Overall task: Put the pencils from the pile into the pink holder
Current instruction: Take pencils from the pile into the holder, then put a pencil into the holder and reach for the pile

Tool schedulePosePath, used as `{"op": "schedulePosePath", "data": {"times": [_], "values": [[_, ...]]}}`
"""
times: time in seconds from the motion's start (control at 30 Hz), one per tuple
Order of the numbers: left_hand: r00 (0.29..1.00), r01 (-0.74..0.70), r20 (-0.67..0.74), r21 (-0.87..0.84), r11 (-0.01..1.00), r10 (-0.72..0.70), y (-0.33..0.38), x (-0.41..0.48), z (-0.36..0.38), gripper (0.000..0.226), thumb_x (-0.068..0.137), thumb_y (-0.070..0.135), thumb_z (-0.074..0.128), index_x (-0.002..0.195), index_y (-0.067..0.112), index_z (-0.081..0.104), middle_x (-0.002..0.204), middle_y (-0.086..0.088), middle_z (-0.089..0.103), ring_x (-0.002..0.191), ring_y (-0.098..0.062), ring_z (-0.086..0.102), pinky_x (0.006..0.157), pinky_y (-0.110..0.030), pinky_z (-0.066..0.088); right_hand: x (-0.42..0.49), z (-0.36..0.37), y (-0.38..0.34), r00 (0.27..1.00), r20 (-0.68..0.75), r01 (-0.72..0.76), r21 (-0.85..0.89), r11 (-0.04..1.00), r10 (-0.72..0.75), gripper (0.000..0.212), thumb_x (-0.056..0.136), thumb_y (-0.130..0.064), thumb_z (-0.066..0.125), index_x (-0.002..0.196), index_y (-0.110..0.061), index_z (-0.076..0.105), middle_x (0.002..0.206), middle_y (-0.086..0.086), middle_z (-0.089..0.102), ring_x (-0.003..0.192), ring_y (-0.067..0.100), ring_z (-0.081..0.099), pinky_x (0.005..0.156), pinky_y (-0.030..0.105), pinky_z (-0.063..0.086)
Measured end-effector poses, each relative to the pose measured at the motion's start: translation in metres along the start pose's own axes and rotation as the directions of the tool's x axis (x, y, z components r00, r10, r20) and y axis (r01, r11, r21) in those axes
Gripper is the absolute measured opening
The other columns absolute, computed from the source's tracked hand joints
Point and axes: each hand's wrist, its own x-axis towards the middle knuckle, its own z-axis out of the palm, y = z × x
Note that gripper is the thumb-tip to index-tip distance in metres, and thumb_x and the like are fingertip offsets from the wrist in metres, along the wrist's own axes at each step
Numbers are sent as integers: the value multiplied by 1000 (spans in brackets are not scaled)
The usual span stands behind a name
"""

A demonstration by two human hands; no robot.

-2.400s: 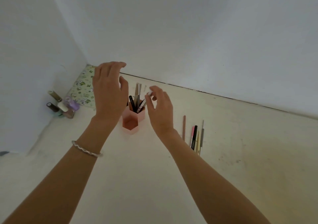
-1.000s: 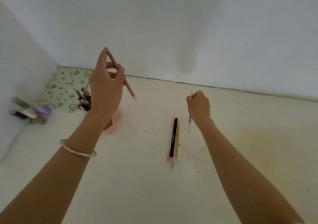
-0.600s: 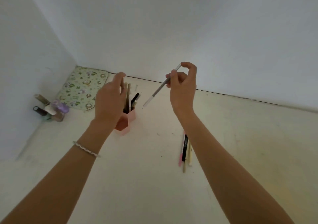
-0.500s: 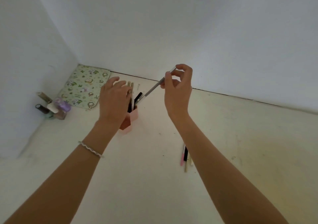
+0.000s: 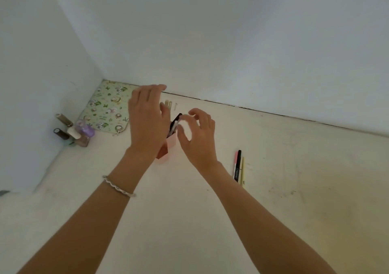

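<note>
Far left, against the wall: small bottles [image 5: 72, 133] bunched in the corner, out of the way, beside a green patterned mat [image 5: 105, 107] lying flat on the tabletop [image 5: 189, 221].

Next, left hand [image 5: 147, 122], bracelet [image 5: 117, 186] at the wrist, fingers spread and loosely curved, raised in front of the holder [image 5: 165, 149]; clamped on nothing visible, probably poised to steady the pink cup while it fills. Whether the palm touches the holder cannot be told, since the hand hides most of it.

Centre: holder upright on the tabletop, between the two hands, with pencils standing in it — pale ends showing above the left hand, a black pen [image 5: 175, 122] and a white one leaning out toward the right.

Right hand [image 5: 197, 134], just beside the holder's mouth, fingers apart and blurred, empty; apparently a release pose, fingertips near the tops of the leaning pens.

Further right, well apart from the holder: the pile [image 5: 239, 168] — a pink, a black and a pale yellow pencil lying side by side, parallel, within easy reach of the right hand. Task judged well along, with those few left to collect.
</note>
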Motion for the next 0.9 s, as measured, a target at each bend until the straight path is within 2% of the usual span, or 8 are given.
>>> {"op": "schedulePosePath", "data": {"times": [0.1, 0.17, 0.23, 0.3, 0.5, 0.7, 0.8, 0.9], "values": [[994, -106, -21, -112, 988, 105, 36, -19, 19, 27, 80, -1, 54, 105, 5, 63, 98, -8, 63, 90, -26, 58, 77, -35, 47, -1, -23, 19, 974, -161, -153, 68, 986, 163, 26, 86, -6, 54, 110, -8, 62, 116, 7, 58, 108, 21, 52, 93, 32, 38], [973, -29, 222, -183, 983, 70, 66, -40, 41, 23, 84, 4, 55, 105, 10, 60, 96, -4, 62, 78, -23, 62, 65, -34, 51, -2, -43, 38, 929, -233, -271, 103, 957, 289, 28, 84, -1, 50, 109, -9, 61, 114, 2, 58, 101, 19, 55, 89, 34, 43], [833, 149, 551, -128, 981, -54, 94, -64, 69, 22, 90, 10, 52, 112, 15, 56, 98, -2, 64, 80, -22, 64, 69, -35, 53, -5, -64, 58, 871, -262, -388, 151, 909, 415, 32, 83, 3, 49, 107, -14, 60, 110, -2, 59, 94, 14, 55, 85, 30, 46], [681, 227, 720, -34, 973, -134, 111, -87, 95, 20, 95, 14, 48, 113, 14, 55, 98, -3, 65, 88, -23, 65, 76, -36, 53, -11, -81, 75, 816, -281, -463, 205, 862, 505, 34, 85, 4, 48, 105, -20, 59, 108, -5, 60, 94, 9, 56, 81, 17, 44], [531, 266, 813, 107, 958, -239, 131, -119, 134, 19, 92, 13, 58, 108, 10, 48, 102, -7, 63, 90, -26, 63, 67, -30, 45, -36, -112, 110, 765, -252, -554, 214, 805, 593, 32, 81, 0, 46, 94, -25, 59, 98, -10, 60, 82, -4, 52, 70, 6, 38], [407, 522, 821, 152, 839, -401, 137, -119, 150, 36, 87, 14, 65, 120, 10, 49, 113, -7, 61, 102, -27, 63, 72, -31, 46, -50, -117, 125, 736, -190, -615, 213, 759, 649, 34, 82, 4, 48, 94, -26, 59, 97, -11, 60, 79, -3, 53, 68, 7, 40], [410, 580, 825, 94, 810, -389, 135, -113, 147, 36, 89, 13, 66, 123, 11, 51, 112, -7, 64, 99, -24, 64, 77, -30, 49, -55, -119, 135, 674, -95, -717, 157, 679, 733, 26, 88, -2, 49, 102, -21, 60, 97, -9, 61, 77, 3, 56, 67, 17, 45], [596, 597, 741, -150, 788, -309, 132, -90, 131, 44, 92, 8, 62, 132, 17, 47, 96, -3, 66, 85, -21, 66, 74, -32, 54, -62, -123, 147, 561, 113, -818, -76, 570, 820, 23, 89, -11, 52, 111, -12, 58, 83, -6, 60, 68, 10, 58, 58, 22, 43]]}}
